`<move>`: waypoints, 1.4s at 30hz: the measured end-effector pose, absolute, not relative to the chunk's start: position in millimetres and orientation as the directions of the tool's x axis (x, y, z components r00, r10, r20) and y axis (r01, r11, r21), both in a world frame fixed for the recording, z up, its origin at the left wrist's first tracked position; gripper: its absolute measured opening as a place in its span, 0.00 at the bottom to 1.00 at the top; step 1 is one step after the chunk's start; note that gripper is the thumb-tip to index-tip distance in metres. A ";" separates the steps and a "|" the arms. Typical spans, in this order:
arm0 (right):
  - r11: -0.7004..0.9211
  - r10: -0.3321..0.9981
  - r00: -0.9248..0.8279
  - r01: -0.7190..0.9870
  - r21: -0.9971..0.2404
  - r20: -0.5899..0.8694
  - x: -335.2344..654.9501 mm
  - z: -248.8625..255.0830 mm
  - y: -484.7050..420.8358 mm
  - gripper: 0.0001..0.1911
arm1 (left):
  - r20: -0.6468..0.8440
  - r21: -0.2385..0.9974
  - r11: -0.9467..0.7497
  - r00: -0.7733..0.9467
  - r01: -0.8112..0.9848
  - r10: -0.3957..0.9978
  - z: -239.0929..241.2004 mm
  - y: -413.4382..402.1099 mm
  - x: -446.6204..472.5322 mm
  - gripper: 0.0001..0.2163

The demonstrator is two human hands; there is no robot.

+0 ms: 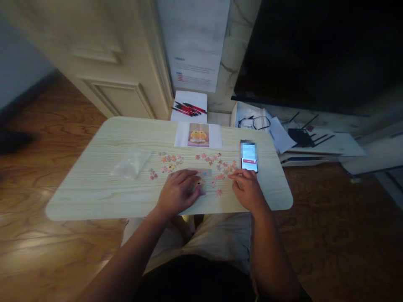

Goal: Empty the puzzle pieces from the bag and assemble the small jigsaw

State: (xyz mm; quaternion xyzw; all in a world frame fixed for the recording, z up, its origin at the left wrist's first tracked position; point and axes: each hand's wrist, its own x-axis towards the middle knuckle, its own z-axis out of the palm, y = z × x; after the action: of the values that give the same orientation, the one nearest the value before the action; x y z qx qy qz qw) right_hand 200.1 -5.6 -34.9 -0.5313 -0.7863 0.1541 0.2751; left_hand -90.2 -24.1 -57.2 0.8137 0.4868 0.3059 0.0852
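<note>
My left hand rests palm down at the left side of a partly joined jigsaw puzzle, its fingers bent over it and the thumb apart. Part of that puzzle is hidden under the fingers. To the right, my right hand hovers or rests at the edge of the loose puzzle pieces, fingers stretched and thumb apart. Whether its fingertips touch a piece is too small to tell. More puzzle pieces lie beyond my left hand, and a single piece sits between the hands.
A printed picture of a yellow figure lies at the table's far edge. A clear plastic bag is on the left, a phone on the right. Pens lie behind the table; a router stands at right.
</note>
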 end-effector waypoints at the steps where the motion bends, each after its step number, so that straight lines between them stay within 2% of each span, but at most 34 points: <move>1: 0.422 0.906 -0.331 0.737 -0.528 0.262 192.7 -34.6 -6.8 0.21 | 0.407 0.425 -0.504 0.339 0.752 0.848 -57.2 -24.0 -89.1 0.12; 7: 0.444 0.892 -0.410 0.710 -0.546 0.191 169.6 -37.9 -12.1 0.25 | 0.387 0.402 -0.478 0.328 0.781 0.862 -57.7 -23.5 -85.3 0.16; 16: 0.391 0.920 -0.301 0.751 -0.532 0.251 175.8 -30.3 9.7 0.15 | 0.388 0.446 -0.449 0.285 0.774 0.877 -56.1 -24.1 -85.8 0.14; 24: 0.352 0.935 -0.285 0.806 -0.476 0.210 146.6 -26.6 58.6 0.13 | 0.385 0.476 -0.410 0.234 0.778 0.893 -56.8 -25.4 -87.2 0.11; 30: 0.218 0.973 -0.156 0.856 -0.468 0.169 150.9 -38.1 86.5 0.14 | 0.393 0.491 -0.416 0.231 0.765 0.890 -55.7 -25.5 -86.5 0.12; 36: 0.360 0.932 -0.333 0.803 -0.476 0.142 142.9 -42.2 93.5 0.14 | 0.385 0.498 -0.433 0.256 0.751 0.887 -54.9 -25.0 -87.2 0.11; 42: 0.330 0.944 -0.294 0.815 -0.475 0.151 135.5 -44.6 94.1 0.09 | 0.395 0.528 -0.450 0.261 0.720 0.881 -53.7 -26.4 -87.6 0.11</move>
State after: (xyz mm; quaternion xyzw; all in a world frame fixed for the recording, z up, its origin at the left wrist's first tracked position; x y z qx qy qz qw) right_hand 135.5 94.1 -44.6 -0.5573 -0.7892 0.1560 0.2056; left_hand -87.6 -26.4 -53.7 0.7847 0.5099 0.3307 0.1215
